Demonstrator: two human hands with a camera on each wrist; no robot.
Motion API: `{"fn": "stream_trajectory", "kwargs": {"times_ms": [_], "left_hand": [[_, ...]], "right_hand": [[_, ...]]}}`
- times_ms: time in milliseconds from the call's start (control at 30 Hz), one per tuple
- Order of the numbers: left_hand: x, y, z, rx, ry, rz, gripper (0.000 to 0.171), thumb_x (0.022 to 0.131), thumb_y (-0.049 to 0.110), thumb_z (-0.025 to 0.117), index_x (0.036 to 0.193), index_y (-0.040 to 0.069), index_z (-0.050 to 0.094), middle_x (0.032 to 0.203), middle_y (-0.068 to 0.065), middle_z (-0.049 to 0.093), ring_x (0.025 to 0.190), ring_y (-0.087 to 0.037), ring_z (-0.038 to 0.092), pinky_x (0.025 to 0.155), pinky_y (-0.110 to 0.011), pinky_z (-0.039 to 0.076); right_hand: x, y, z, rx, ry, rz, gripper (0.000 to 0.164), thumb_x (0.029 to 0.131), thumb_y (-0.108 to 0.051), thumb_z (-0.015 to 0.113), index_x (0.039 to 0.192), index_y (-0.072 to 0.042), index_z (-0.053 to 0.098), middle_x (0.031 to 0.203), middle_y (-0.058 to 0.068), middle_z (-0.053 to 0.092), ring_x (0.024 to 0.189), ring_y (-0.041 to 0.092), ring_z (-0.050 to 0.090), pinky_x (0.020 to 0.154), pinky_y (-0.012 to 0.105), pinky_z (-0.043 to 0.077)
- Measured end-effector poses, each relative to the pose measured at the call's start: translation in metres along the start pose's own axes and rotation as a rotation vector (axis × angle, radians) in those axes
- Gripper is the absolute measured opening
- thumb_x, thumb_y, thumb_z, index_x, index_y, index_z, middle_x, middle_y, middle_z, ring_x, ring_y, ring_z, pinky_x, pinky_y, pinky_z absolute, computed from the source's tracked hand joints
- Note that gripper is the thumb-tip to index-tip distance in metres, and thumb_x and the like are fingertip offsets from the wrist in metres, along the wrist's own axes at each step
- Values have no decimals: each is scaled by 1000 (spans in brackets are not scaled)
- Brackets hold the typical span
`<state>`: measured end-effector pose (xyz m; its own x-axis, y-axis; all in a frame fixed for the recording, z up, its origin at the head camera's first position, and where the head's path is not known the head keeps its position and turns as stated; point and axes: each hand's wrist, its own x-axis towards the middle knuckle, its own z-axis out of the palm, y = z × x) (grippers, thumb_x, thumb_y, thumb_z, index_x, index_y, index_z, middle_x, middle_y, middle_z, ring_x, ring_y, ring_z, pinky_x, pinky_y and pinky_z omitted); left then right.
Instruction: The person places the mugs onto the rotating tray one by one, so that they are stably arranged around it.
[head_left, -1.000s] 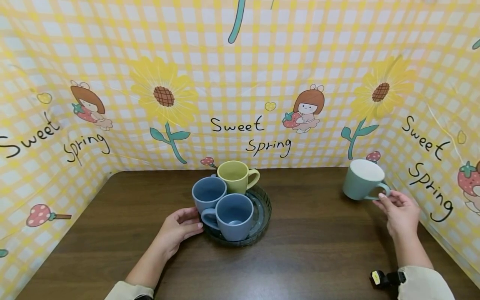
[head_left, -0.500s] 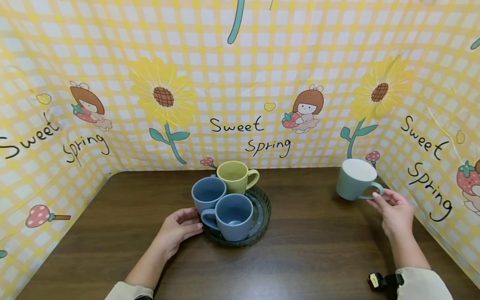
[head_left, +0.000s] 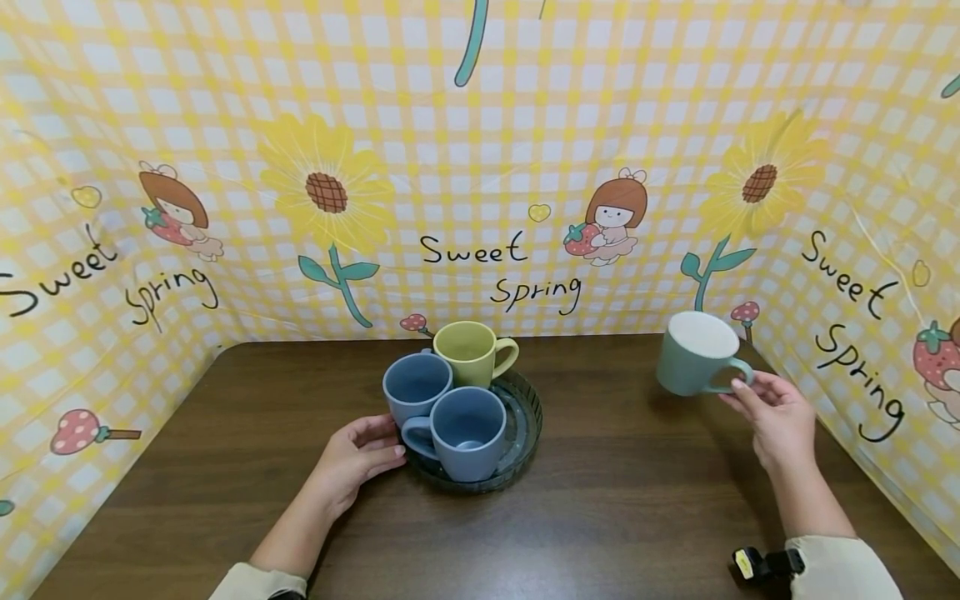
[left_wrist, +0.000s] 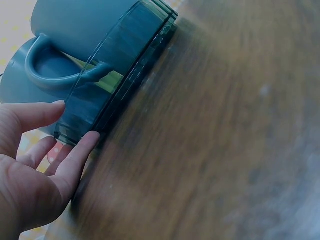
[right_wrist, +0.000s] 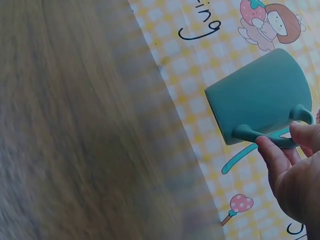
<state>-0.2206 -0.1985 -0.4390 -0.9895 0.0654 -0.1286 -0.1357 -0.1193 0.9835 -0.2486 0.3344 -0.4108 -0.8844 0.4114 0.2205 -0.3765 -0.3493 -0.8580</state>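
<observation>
My right hand (head_left: 782,421) pinches the handle of a teal-green mug (head_left: 693,358) with a white inside. This mug hangs upright just above the right part of the table, and the right wrist view shows its base off the wood. My left hand (head_left: 362,458) touches the left side of a dark, clear round tray (head_left: 525,437) with extended fingers and thumb. On the tray, close together, stand a front blue mug (head_left: 471,437), a second blue mug (head_left: 414,387) behind its left, and a yellow-green mug (head_left: 467,354) at the back with its handle to the right.
The brown wooden table (head_left: 600,500) runs back to a yellow checked cloth (head_left: 450,167) that encloses it at the back and both sides. A black wrist strap with a small device (head_left: 765,567) sits at the right sleeve. The tray's right part shows bare surface.
My right hand has moved left with the teal-green mug and raised it slightly. The left hand, the tray and its mugs have stayed in place.
</observation>
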Motion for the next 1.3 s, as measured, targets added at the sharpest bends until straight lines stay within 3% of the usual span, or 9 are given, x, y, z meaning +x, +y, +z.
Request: {"fn": "stream_trajectory", "kwargs": {"times_ms": [633,833,1300], "left_hand": [[-1,0,1,-3,-5,8,63,83,-14,66,138,-14,36,130,-27,48,97,-16,63,85,-38,57],[-2,1,1,-3,-5,14,62,82,-14,66,137,-15,37,127,-26,49,97,-17,63,85,-38,57],[1,-3,3,-11,48,12,46,89,-10,63,131,-15,45,116,-20,56,92,-19,65,85,-39,57]], "right_hand": [[-8,1,13,39,-132,-14,11,83,14,68,90,6,70,79,8,68,71,16,69,67,33,59],[-10,1,18,38,-165,-18,16,86,17,62,89,3,70,79,6,69,71,15,70,67,32,59],[-15,4,27,49,-226,-26,17,87,18,60,90,5,69,80,8,69,73,15,70,68,33,59]]}}
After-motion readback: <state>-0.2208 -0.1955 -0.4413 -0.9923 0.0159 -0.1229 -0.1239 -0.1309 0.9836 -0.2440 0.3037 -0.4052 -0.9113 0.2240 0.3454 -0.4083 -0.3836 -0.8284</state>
